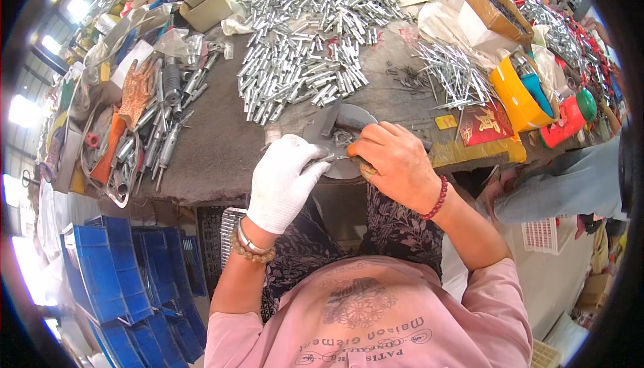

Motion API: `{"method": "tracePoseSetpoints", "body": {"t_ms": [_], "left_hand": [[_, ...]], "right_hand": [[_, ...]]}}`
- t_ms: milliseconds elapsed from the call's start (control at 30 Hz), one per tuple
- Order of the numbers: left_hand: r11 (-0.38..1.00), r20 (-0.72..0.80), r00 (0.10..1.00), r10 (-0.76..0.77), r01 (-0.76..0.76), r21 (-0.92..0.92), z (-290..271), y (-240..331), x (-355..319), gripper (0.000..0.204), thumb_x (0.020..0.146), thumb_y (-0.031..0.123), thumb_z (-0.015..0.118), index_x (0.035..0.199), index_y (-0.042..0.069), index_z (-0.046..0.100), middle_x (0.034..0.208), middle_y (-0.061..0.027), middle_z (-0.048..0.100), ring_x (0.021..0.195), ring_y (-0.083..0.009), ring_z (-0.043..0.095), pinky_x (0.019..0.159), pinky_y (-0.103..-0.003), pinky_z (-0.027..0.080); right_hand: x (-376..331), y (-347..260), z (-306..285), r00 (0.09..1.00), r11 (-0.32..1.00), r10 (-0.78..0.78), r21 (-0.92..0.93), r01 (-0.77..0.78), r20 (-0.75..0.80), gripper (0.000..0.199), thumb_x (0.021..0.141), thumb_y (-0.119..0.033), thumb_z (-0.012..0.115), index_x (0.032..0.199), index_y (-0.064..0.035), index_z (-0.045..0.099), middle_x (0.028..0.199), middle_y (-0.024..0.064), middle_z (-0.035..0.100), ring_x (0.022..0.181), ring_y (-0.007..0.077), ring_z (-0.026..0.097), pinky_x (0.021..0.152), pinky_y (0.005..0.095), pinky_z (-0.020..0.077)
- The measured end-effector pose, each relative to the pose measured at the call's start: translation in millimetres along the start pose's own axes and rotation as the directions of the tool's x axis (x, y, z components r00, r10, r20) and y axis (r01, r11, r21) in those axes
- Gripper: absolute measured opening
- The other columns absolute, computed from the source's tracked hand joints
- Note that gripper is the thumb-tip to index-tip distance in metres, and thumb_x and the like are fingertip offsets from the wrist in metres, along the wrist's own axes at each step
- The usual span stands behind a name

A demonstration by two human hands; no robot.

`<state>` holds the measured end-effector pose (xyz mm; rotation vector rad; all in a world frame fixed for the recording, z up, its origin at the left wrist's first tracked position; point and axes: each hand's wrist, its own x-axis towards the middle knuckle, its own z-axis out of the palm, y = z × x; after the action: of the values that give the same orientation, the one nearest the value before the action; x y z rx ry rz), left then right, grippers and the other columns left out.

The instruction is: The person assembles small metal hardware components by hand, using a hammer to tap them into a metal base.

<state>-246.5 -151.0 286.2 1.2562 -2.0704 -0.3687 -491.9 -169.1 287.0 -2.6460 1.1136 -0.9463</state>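
small silver piece (323,159) held over a round grey plate (343,172)

the small silver piece is in front of the person's tummy, near the close edge of the table (208,130). the left hand (290,175) wears a white glove and has its thumb and fingers curled around the piece. the right hand (396,161) pinches a thin bit at the right end of it. i cannot tell if this is one thing or two, because the fingers hide a lot. there is some orange on the right fingertips.

a dark metal block (331,120) stands on the plate, just past the hands. behind that is a very big heap of shiny metal tubes (302,49). to the right of the heap is a pile of thin silver rods (453,73). close to the rods are a red card (479,126) and a little yellow square (445,122). farther right, a yellow tub (511,96) sits beside a red tub (563,123) with a green top.

on the left side of the table, an orange spotted glove (137,89) lies by lots of metal tools (168,113). blue bins (107,267) are down low on the left. at the right, a leg in blue jeans (563,190) belongs to another person.
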Motion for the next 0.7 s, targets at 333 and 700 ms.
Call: {"method": "tracePoseSetpoints", "body": {"t_ms": [333,700], "left_hand": [[0.998,-0.004,0.999,-0.047,0.047,-0.048,1,3,-6,0.019,0.088,0.011,0.083,0.106,0.005,0.080,0.097,-0.0107,0.071,0.097,-0.0312,0.067,0.092,-0.041,0.053],[0.998,0.004,0.998,-0.060,0.060,-0.005,1,9,-7,0.017,0.088,0.013,0.083,0.102,0.006,0.081,0.099,-0.0119,0.072,0.100,-0.0317,0.068,0.093,-0.041,0.053]], "right_hand": [[-1,1,0,0.999,0.999,-0.043,-0.010,0.043,-0.009,0.022,0.079,-0.004,0.076,0.099,-0.0099,0.073,0.100,0.0056,0.062,0.098,0.0286,0.066,0.089,0.0426,0.0539],[-3,1,3,0.998,0.998,-0.056,0.005,0.056,-0.024,0.021,0.079,-0.005,0.076,0.099,-0.0097,0.072,0.100,0.0059,0.063,0.098,0.0280,0.065,0.089,0.0424,0.0535]]}}
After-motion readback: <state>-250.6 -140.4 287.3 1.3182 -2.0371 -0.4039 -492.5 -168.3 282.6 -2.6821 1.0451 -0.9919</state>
